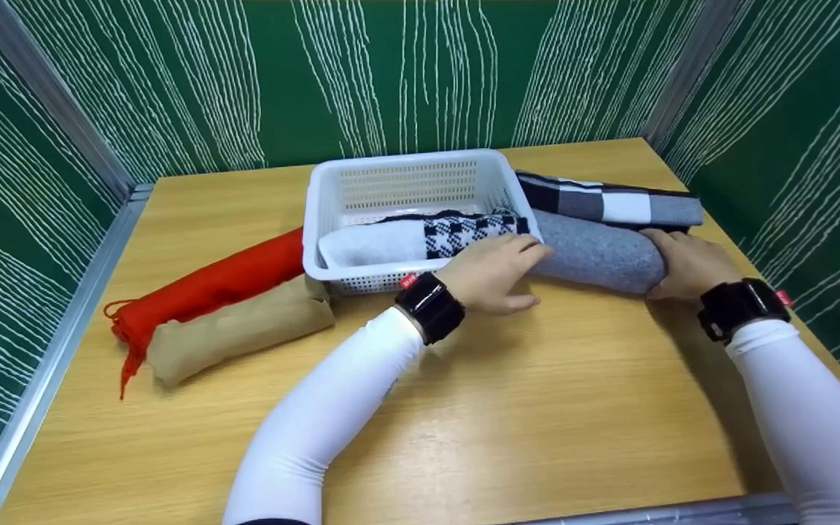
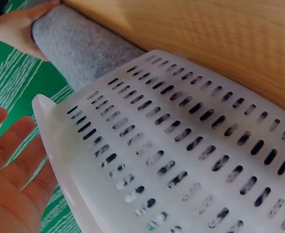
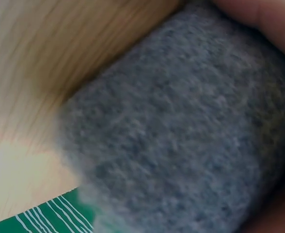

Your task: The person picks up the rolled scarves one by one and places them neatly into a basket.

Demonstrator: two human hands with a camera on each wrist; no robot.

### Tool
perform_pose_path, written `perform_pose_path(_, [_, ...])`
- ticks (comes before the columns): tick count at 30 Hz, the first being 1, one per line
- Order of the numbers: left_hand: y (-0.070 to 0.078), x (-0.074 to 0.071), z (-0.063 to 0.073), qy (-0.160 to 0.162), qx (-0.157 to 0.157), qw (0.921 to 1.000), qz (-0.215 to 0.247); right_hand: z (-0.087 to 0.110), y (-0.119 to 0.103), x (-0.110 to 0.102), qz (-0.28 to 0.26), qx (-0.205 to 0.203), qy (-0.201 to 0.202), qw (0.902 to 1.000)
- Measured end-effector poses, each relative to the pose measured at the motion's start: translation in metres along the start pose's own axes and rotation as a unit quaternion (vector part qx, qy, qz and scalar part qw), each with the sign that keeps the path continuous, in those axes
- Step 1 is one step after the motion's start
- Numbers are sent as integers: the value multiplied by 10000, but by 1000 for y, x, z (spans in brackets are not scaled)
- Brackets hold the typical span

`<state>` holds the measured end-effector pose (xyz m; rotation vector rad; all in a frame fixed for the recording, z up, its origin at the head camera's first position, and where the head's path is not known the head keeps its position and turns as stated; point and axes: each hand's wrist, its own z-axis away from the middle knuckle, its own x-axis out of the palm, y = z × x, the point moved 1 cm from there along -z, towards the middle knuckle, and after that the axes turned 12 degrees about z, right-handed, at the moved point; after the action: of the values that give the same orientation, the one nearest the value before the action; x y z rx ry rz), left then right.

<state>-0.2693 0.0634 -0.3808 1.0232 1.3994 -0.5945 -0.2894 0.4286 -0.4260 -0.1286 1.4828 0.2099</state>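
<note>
My right hand [image 1: 695, 264] grips the right end of a rolled grey scarf [image 1: 599, 251], thumb on the near side; in the right wrist view the fuzzy grey roll [image 3: 166, 121] fills most of the picture. That roll lies beside the right wall of a white perforated basket [image 1: 314, 219], its left end hidden behind my left hand and the basket. My left hand [image 1: 489, 273] hovers over the basket's front right corner with fingers extended. The left wrist view shows its fingers [image 2: 16, 160] spread by the basket rim. A white-and-black patterned roll [image 1: 383, 243] lies inside the basket.
Left of the basket lie a red fringed scarf roll [image 1: 223, 273] and a beige cloth roll [image 1: 245, 328], side by side. Behind the grey roll is a black, white and grey checked roll [image 1: 620, 204]. Green panels [image 1: 427, 73] wall in the wooden table [image 1: 507, 423].
</note>
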Motion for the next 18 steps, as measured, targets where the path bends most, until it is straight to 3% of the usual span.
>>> perform_pose_path(8, [5, 3, -5, -137, -75, 9998, -89, 1, 2, 3, -101, -20, 92, 9999])
perform_pose_path(18, [10, 7, -14, -221, -73, 9996, -168, 2, 3, 1, -324, -49, -152, 9993])
